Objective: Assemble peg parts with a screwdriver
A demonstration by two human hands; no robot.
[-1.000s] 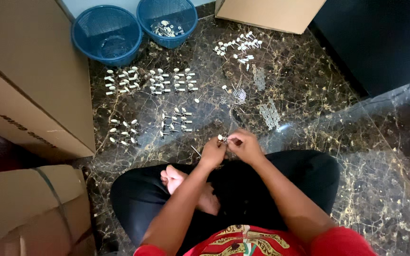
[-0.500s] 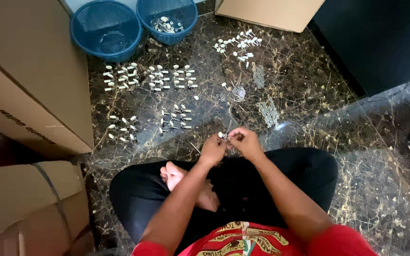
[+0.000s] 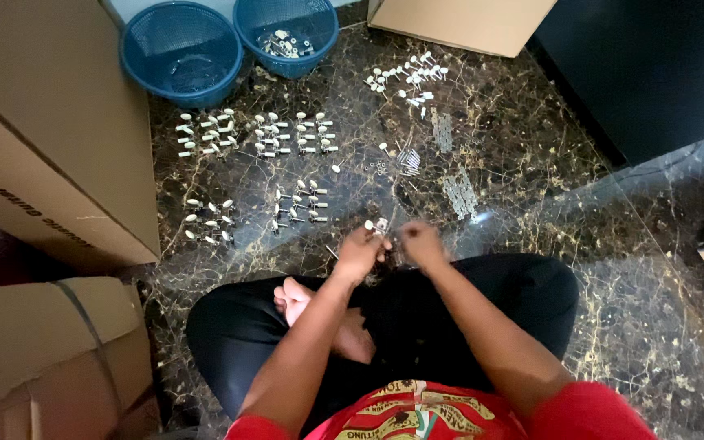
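Where the dark marble floor (image 3: pixel 531 163) meets the crossed legs, left hand (image 3: pixel 358 253) pinches a small white-knobbed metal peg (image 3: pixel 375 226); right hand (image 3: pixel 422 243) closes fingers beside it, contents unclear. Peg rows lie beyond.

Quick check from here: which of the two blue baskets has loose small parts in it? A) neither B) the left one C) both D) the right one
D: the right blue basket holds a small pile of pale parts, while the left blue basket shows only bare mesh.

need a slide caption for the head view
Seated cross-legged on a marble floor, both hands, left hand and right hand, work a small white-knobbed part beside sorted rows of parts.
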